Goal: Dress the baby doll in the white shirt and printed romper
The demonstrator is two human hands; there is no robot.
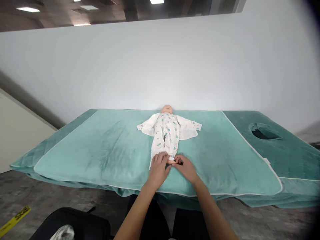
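Left grip (pixel 158 166) and right grip (pixel 185 166) are flanking the doll's foot (pixel 170 162), can't tell if clamped, so I'd be easing that romper cuff (pixel 171 158) between them gently.

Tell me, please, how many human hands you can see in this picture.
2: the left hand is at the lower leg of the printed outfit, and the right hand is beside the exposed foot of the doll. No others show.
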